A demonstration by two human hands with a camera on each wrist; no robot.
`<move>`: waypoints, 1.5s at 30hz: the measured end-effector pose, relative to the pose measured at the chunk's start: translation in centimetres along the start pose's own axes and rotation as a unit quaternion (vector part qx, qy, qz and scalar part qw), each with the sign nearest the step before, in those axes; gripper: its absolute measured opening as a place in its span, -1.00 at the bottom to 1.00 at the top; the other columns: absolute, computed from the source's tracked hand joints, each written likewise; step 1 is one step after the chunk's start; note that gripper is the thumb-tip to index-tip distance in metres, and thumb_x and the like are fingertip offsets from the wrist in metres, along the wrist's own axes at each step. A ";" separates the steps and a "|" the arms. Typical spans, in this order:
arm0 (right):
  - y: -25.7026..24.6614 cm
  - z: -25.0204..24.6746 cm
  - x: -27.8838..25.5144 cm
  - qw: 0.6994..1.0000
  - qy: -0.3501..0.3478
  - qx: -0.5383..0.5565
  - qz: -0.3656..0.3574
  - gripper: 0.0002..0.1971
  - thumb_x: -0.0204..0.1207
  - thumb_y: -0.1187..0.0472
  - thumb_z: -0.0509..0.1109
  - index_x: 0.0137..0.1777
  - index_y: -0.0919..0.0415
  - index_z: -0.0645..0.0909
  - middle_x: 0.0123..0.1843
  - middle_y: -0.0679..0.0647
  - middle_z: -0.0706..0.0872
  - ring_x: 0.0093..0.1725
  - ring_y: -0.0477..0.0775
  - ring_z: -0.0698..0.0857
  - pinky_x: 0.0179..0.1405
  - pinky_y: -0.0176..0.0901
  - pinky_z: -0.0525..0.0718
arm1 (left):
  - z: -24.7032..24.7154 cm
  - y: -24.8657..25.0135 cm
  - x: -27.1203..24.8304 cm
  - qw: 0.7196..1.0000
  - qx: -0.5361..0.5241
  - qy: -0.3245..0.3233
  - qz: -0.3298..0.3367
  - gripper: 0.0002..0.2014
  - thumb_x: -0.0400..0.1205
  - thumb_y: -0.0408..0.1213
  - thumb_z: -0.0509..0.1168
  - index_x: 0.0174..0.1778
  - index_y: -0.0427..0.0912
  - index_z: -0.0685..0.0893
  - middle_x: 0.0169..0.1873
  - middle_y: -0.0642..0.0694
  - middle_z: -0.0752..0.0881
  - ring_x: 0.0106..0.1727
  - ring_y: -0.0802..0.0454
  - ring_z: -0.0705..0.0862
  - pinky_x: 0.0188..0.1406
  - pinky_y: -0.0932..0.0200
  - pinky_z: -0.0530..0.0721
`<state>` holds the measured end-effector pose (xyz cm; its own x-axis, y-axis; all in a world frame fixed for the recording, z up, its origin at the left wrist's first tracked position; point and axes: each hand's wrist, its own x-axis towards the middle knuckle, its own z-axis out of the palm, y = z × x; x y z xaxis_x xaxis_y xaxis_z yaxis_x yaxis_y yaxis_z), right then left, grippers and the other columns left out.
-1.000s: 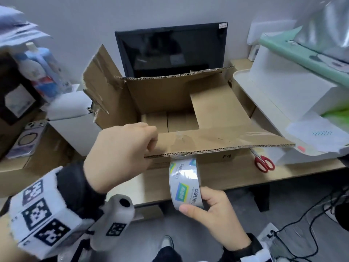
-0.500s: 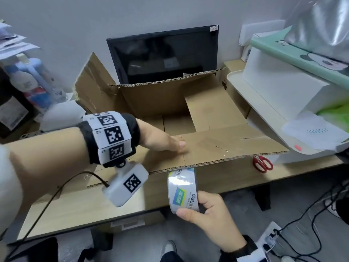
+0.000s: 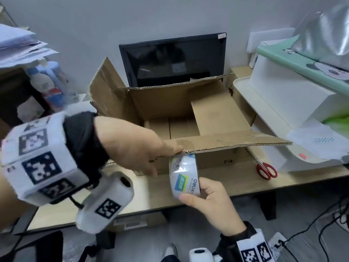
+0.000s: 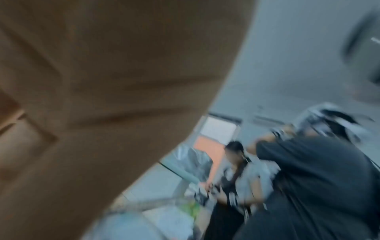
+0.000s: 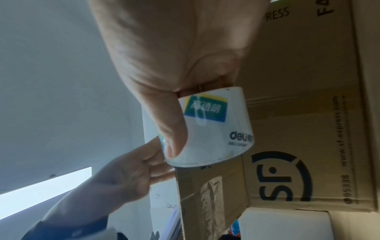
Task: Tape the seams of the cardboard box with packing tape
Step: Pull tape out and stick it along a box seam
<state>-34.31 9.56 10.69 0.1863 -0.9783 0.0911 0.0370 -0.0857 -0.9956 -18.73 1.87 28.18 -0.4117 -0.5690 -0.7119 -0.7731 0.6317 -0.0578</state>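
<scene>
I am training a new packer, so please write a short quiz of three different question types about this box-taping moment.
1. True or false: the right hand holds the tape roll.
2. Which flap does the left hand touch? A) near flap B) far flap C) left flap
3. Fill in: the scissors lie on the desk to the ____ of the box.

Key:
1. True
2. A, the near flap
3. right
</scene>
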 end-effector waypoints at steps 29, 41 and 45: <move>-3.0 -2.4 19.1 0.990 0.074 0.070 0.093 -0.84 0.45 0.27 0.44 -0.03 0.32 0.72 -0.15 0.22 0.83 -0.20 0.05 0.78 -0.22 -0.21 0.71 | -2.9 -16.2 22.2 0.887 -0.372 0.274 -0.003 -0.74 0.58 -0.34 0.32 0.17 -0.08 0.71 0.04 -0.02 0.74 0.12 0.08 0.63 0.18 0.20 0.50; -4.5 -4.7 18.0 0.962 -0.035 0.180 0.203 -0.67 0.35 0.22 0.47 0.09 0.37 0.67 -0.16 0.27 0.81 -0.25 0.05 0.80 -0.39 -0.29 0.69 | -2.8 -15.7 21.6 0.874 -0.368 0.316 0.009 -0.64 0.59 -0.35 0.31 0.26 0.09 0.62 -0.13 -0.08 0.73 0.00 0.06 0.64 0.10 0.23 0.47; -3.7 -4.2 17.2 0.964 -0.068 0.181 0.184 -0.65 0.35 0.27 0.36 0.13 0.36 0.66 -0.10 0.20 0.83 -0.14 0.06 0.80 -0.24 -0.28 0.71 | -1.7 -15.6 21.0 0.888 -0.259 0.378 0.032 -0.58 0.65 -0.31 0.21 0.41 0.13 0.50 0.12 -0.14 0.57 0.16 -0.07 0.56 0.26 0.01 0.48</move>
<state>-35.35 -7.77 15.82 0.3792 -0.8933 -0.2412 0.2788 0.3588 -0.8908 -16.16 -20.84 15.28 -0.5179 -0.8553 -0.0176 -0.7741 0.4598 0.4353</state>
